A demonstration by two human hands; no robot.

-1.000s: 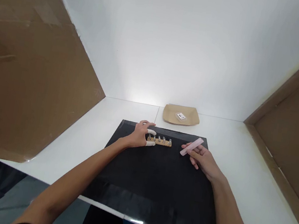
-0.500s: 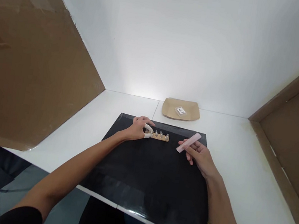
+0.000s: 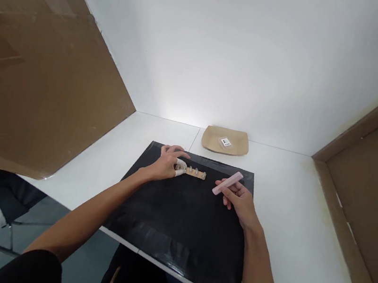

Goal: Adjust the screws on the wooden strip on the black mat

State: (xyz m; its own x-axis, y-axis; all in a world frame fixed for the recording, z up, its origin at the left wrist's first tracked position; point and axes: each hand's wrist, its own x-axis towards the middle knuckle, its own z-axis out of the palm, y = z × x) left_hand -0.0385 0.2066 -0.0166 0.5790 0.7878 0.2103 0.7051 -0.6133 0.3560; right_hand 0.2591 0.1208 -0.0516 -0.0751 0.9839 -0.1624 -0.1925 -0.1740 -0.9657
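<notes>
On the black mat [image 3: 180, 216] lies one small wooden strip [image 3: 195, 173] carrying about four little metal pieces, its near end pinched by the left hand [image 3: 165, 164], two of whose fingertips wear white covers. Well apart from the strip, the right hand [image 3: 238, 202] is closed around one pink bar [image 3: 227, 183]. One brown paper tray [image 3: 210, 140] holding one small packet [image 3: 225, 142] sits beyond the mat on the white table [image 3: 304, 227], which is flanked by cardboard panels [image 3: 34, 78] and backed by a white wall.
</notes>
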